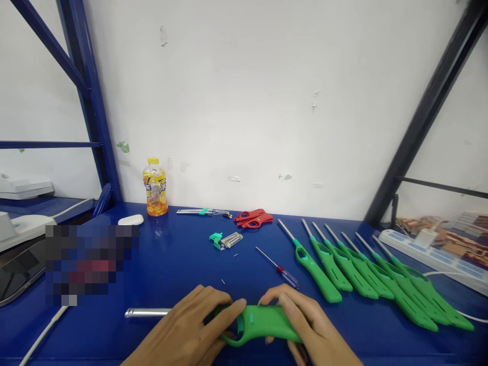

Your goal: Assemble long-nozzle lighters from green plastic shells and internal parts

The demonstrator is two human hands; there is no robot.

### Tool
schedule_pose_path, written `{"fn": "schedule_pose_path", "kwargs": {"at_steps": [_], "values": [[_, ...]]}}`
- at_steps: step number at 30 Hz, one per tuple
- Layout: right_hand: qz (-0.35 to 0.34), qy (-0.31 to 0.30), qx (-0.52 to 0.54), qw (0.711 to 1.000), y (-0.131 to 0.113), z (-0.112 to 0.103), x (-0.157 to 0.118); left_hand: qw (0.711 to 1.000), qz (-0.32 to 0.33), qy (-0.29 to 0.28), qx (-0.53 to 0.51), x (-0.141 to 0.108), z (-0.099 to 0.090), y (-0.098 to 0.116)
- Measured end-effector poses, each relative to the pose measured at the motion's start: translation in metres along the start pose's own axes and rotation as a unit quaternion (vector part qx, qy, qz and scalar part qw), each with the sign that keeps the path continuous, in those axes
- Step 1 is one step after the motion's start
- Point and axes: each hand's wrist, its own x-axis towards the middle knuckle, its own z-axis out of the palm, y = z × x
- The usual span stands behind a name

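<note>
A green lighter (pixel 267 321) with a silver tube lies sideways between my hands at the front of the blue table. My left hand (pixel 194 323) wraps round its trigger-loop end, and the tube sticks out to the left. My right hand (pixel 305 320) grips the handle end, thumb and fingers on either side. Behind my hands, a screwdriver (pixel 287 276) with a clear and red handle rests on the table, near small screws (pixel 223 281). Teal parts (pixel 216 240) and small metal-and-clear parts (pixel 232 239) lie farther back.
Several green lighters (pixel 358 274) lie in a row at the right, beside a white power strip (pixel 438 254). Red casings (pixel 253 218), metal tubes (pixel 202 211) and a drink bottle (pixel 155 188) stand or lie along the wall. A white case (pixel 130 220) is at the left.
</note>
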Motion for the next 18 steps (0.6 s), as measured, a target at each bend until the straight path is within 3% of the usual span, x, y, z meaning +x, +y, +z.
{"fn": "schedule_pose_path", "kwargs": {"at_steps": [4, 13, 16, 18], "values": [[0.005, 0.024, 0.005, 1.000, -0.001, 0.003, -0.003, 1.000, 0.000, 0.011, 0.027, 0.002, 0.005, -0.002], [-0.023, 0.049, -0.087, 0.995, -0.002, 0.008, -0.003, 0.993, 0.004, 0.034, 0.113, -0.012, 0.002, 0.000], [-0.026, 0.055, -0.105, 0.993, 0.003, 0.008, -0.003, 0.993, -0.006, 0.049, 0.105, -0.006, 0.001, 0.003], [-0.063, 0.083, -0.138, 0.985, 0.006, 0.006, -0.004, 0.994, -0.020, 0.064, 0.081, 0.000, 0.001, 0.006]]}}
